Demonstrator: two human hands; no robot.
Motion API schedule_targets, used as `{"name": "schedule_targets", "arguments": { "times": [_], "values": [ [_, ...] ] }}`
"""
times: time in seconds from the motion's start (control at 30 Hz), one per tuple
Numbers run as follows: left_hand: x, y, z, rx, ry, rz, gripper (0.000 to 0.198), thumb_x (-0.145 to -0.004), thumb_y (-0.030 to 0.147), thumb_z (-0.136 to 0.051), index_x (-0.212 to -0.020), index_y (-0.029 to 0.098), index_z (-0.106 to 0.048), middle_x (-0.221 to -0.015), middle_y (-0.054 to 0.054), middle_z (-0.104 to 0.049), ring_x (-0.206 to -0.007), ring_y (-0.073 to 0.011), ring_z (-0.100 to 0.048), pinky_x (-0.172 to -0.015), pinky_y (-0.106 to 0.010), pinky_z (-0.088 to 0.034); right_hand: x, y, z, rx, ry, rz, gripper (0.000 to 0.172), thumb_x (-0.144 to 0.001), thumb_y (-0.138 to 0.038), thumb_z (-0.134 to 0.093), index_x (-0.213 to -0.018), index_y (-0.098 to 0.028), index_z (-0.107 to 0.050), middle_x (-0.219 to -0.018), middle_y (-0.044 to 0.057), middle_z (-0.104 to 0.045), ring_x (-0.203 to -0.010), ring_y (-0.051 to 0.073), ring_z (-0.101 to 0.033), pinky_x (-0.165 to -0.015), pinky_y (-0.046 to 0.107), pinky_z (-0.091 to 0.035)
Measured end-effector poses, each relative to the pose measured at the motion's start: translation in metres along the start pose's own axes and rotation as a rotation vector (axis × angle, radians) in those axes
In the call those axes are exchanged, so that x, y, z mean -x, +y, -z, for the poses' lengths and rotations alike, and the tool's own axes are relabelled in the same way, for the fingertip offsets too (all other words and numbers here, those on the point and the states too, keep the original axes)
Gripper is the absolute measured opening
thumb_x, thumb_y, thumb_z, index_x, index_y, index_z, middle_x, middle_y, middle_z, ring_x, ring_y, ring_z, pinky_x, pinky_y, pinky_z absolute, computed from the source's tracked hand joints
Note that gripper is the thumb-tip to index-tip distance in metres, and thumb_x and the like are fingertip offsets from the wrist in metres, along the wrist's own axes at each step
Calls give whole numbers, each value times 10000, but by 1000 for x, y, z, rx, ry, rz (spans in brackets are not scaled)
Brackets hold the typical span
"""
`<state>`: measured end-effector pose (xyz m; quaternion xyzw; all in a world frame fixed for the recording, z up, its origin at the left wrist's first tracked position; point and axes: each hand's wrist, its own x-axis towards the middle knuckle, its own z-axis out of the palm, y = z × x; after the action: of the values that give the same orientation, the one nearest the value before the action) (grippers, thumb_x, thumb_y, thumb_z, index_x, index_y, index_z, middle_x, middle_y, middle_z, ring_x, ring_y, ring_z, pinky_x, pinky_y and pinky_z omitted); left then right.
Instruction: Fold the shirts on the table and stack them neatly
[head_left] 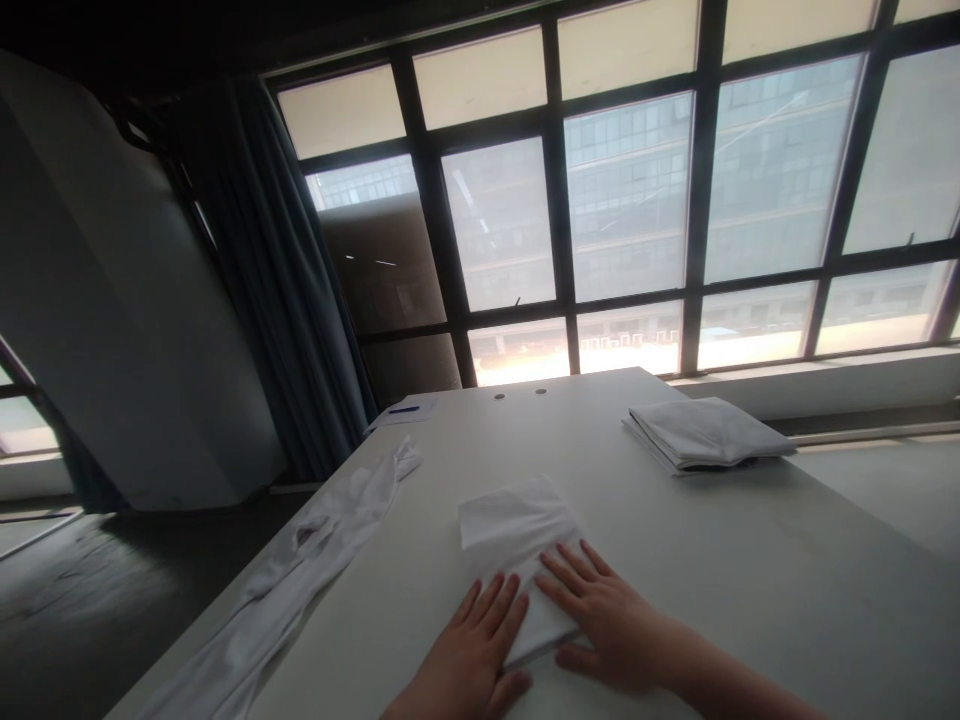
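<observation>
A folded white cloth (pixel 517 525) lies on the white table (pixel 750 600) in front of me. My left hand (pixel 480 650) rests palm down on its near left edge, fingers spread. Across its right side lies my right hand (pixel 600 620), also flat, with the fingers apart and the thumb near the cloth's lower right corner. Neither hand grips anything. The part of the cloth under the fingers is hidden.
A crumpled white cloth (pixel 330 540) stretches along the table's left edge. At the right edge sits a stack of folded white cloth (pixel 705 430). Paper with a blue pen (pixel 404 409) lies at the far left corner. Windows and a dark blue curtain (pixel 277 270) stand beyond.
</observation>
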<state>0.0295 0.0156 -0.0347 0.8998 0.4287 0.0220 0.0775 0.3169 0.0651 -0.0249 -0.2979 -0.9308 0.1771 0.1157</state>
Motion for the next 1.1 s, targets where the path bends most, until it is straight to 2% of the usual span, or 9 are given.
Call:
{"name": "schedule_targets", "arguments": {
  "times": [0.1, 0.27, 0.47, 0.6, 0.73, 0.83, 0.9, 1.03, 1.1],
  "values": [
    [-3, -6, -12, -30, 59, 4, 736, -991, 374, -560, -1597, 364, -143, -1653, -36, -158, -1512, -313, -213, -1215, -575, -255, 0, 1, -6, 15, 22, -5, 771, -929, -562, -557, -1587, -347, -217, -1670, 74, -173, -1531, 340, -98, -1225, 600, -70],
    [-10, -20, -30, -89, 162, 10, 612, -965, 108, -485, -1537, 298, -378, -1574, -57, -395, -1430, -261, -418, -1191, -454, -368, -1, -2, -14, 54, 61, -18, 713, -955, -476, -549, -1582, -347, -236, -1662, 78, -191, -1524, 346, -140, -1217, 604, -124],
    [-15, -15, -25, -81, 147, 72, 588, -888, -7, -435, -1408, 242, -546, -1520, -89, -489, -1375, -258, -496, -1140, -392, -438, -2, 1, -16, 76, 78, -14, 694, -935, -467, -562, -1565, -337, -301, -1647, 93, -260, -1511, 353, -205, -1201, 610, -160],
    [-9, -16, -19, -27, 255, 115, 548, -845, -27, -424, -1279, 247, -615, -1437, -84, -583, -1275, -233, -596, -1082, -354, -491, -4, 2, -19, 86, 98, -5, 705, -850, -453, -636, -1501, -287, -420, -1594, 118, -384, -1457, 363, -326, -1190, 584, -195],
    [1, -36, -12, 75, 439, 169, 474, -876, 28, -398, -1221, 255, -631, -1274, -72, -681, -1169, -205, -654, -1063, -343, -498, -8, -2, -20, 101, 183, -60, 564, -743, -296, -646, -1297, -228, -567, -1411, 118, -537, -1282, 314, -481, -1151, 494, -292],
    [5, -51, -7, 188, 547, 217, 343, -952, 154, -414, -1192, 244, -641, -1192, -78, -722, -1127, -220, -675, -1028, -348, -517, -8, 3, -15, 125, 224, -107, 521, -646, -158, -614, -1165, -205, -600, -1259, 105, -594, -1152, 281, -523, -1061, 438, -383],
    [5, -56, -4, 261, 622, 269, 277, -985, 264, -438, -1157, 242, -653, -1155, -84, -736, -1101, -238, -686, -992, -351, -532, -7, 10, -9, 97, 259, -109, 497, -633, -98, -583, -1115, -213, -615, -1184, 85, -631, -1107, 263, -545, -1020, 418, -410],
    [2, -46, 6, 399, 757, 348, 317, -1016, 444, -413, -1083, 248, -653, -1171, -83, -732, -1101, -257, -680, -952, -355, -526, -5, 23, 7, -117, 472, -69, 348, -770, -72, -536, -1059, -238, -638, -1122, 63, -696, -1096, 228, -602, -1016, 387, -438],
    [2, -34, 16, 449, 835, 398, 338, -1017, 488, -401, -1030, 243, -634, -1037, -62, -754, -936, -242, -709, -827, -323, -541, -4, 20, 19, -200, 586, -36, 237, -876, -158, -542, -1075, -243, -640, -1128, 77, -704, -1102, 233, -619, -1021, 398, -452]
  ]
}}
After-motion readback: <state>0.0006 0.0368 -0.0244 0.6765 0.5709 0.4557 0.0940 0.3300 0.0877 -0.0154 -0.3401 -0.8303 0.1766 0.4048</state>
